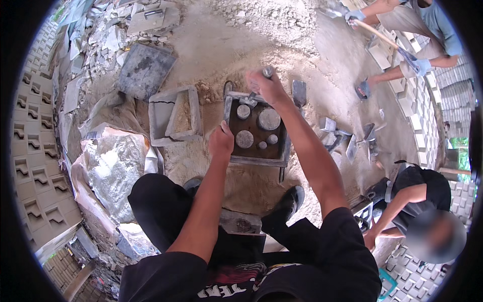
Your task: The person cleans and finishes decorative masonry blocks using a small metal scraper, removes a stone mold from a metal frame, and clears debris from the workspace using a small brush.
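Between my feet stands a square metal mould [256,161] with a brownish bottom. Inside it are several grey round discs, among them a large one [269,119] and a medium one [244,139]; the smaller ones sit lower right. My left hand [221,140] is closed at the mould's left wall. Over the far edge, my right hand [267,86] is wrapped round a short-handled tool [253,95] with a greyish metal end, which is down by the far wall. The tool's exact kind is hard to make out, partly hidden by the hand.
A cracked grey cast frame [193,113] lies left of the mould, with a dark square slab [146,70] beyond. A powder-filled sack [113,166] is near my left knee. Bricks [328,124] lie right. One person holds a shovel [375,31]; another crouches at right [417,191].
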{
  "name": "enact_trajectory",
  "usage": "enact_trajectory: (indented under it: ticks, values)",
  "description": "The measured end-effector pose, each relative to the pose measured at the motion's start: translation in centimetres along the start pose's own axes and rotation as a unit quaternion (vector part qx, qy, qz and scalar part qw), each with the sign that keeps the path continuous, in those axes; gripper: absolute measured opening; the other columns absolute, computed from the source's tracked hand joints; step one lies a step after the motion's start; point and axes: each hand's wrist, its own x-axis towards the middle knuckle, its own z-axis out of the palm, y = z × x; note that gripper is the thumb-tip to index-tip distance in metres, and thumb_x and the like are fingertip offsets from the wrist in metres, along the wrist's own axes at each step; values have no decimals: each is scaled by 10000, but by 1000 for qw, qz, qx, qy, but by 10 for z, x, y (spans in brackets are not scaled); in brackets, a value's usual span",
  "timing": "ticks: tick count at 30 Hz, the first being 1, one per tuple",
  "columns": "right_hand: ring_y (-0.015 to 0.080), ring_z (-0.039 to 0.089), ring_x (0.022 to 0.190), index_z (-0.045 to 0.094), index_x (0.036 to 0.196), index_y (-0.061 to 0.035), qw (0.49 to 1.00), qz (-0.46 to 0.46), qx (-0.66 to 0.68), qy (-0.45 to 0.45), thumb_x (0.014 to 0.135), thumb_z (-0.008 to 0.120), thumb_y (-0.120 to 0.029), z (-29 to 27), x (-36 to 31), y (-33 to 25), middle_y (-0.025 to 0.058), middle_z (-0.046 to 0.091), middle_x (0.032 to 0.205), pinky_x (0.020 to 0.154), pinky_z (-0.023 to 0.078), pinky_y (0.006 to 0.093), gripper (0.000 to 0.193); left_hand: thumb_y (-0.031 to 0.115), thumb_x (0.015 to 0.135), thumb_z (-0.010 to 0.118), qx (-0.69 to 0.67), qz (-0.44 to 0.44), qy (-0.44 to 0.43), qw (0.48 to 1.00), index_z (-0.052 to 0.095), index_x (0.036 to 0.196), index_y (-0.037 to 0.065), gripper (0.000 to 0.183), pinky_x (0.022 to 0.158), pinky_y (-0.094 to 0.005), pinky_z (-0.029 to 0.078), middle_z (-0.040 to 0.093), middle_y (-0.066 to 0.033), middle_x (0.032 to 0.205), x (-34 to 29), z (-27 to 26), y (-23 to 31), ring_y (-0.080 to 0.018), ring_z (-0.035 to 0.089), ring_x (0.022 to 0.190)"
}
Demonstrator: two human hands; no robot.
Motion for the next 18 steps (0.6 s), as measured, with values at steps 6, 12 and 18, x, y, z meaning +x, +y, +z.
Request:
enact_trajectory:
  ticks: [6, 12, 18]
  values:
    - [59, 390, 487, 552, 644, -63, 950, 185, -250, 4, 922, 554, -166, -2, -126, 8, -41, 448, 547, 459, 295, 233, 296, 421, 977, 279, 5, -91, -126, 988, 620, 997, 8, 536, 860, -530, 436, 633, -246, 1017, -131, 46, -22, -439, 575, 978]
    - [39, 335, 480, 496, 551, -101, 953, 115, -173, 221, 869, 611, -222, -6, -144, -4, -68, 402, 508, 452, 255, 272, 359, 388, 979, 316, 16, -50, -125, 991, 497, 1228, 33, 470, 887, -528, 421, 570, -250, 1164, -131, 41, -13, -436, 544, 1053]
    - [23, 380, 521, 512, 577, -72, 953, 208, -113, 187, 889, 590, -172, -6, -137, -44, -79, 400, 523, 468, 284, 248, 337, 387, 971, 365, 52, 82, -30, 995, 208, 1471, 111, 592, 958, -515, 374, 406, -194, 1395, -133, 45, -28, -384, 461, 1213]
